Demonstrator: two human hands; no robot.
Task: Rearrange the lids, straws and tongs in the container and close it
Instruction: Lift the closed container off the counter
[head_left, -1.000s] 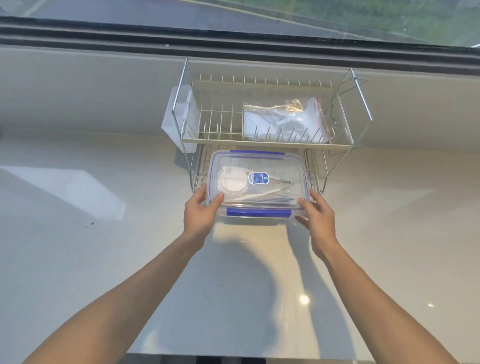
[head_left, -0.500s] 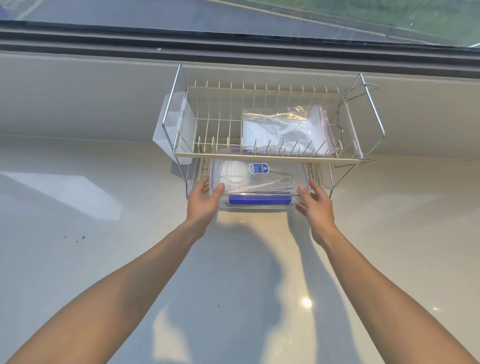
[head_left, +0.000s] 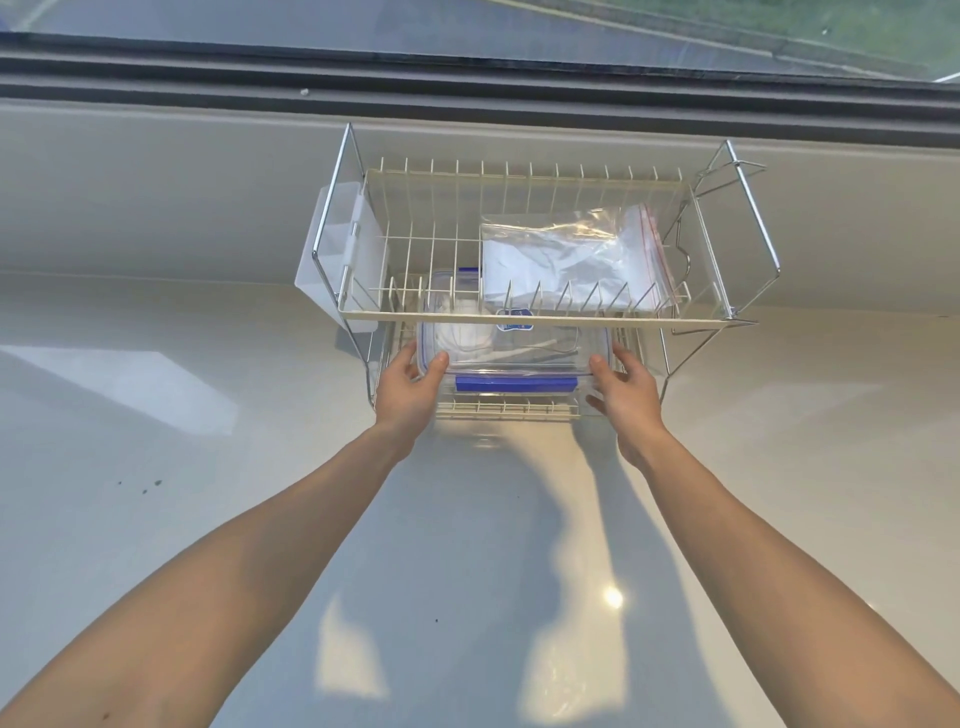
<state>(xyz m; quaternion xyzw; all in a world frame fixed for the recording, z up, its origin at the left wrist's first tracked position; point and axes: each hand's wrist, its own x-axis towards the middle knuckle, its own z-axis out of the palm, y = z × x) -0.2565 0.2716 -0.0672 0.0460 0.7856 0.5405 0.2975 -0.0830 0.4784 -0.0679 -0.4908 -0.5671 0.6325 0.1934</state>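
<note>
I see the closed container (head_left: 511, 358) on the lower tier of the rack (head_left: 530, 317), my left hand (head_left: 410, 387) and right hand (head_left: 626, 387) gripping its near corners, a bag (head_left: 576, 260) on the tier above, the pale counter (head_left: 208, 467) under a window (head_left: 467, 31).

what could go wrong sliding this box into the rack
The container sits close under the upper shelf's front rail; tilted up, its lid could catch there. The left hand and right hand hold only its near corners beside the lower tier's wires, so fingers might get pinched.
</note>
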